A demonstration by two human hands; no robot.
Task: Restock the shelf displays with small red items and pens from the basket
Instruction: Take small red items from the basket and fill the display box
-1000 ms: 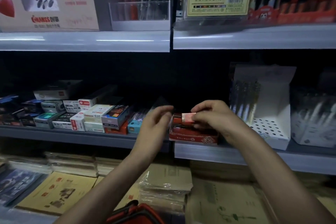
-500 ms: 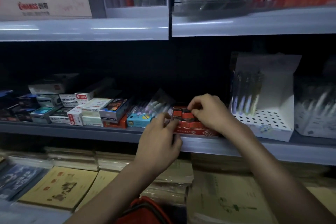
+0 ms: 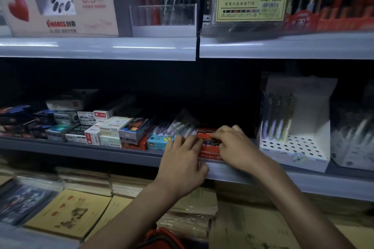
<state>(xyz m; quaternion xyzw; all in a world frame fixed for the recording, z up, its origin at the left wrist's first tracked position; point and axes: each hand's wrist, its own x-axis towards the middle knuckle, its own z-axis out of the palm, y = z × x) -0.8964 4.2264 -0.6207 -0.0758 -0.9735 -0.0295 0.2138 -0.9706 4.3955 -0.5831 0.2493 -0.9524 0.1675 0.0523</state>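
Pinching a small red item, likely light, stiff and slick, the right hand takes its edges; left hand, fingers flat, braces the red box at nine o'clock.

The small items are showing bright red-orange with dark bands, and the display box under them is showing a deeper red with pale marks along its front. The pen stand beside it is showing white, dotted with dark round holes. The shelf edge is reading pale grey-blue. Above, a beige carton is carrying a red heart and red print, and a label is glowing yellow. The basket is showing red.
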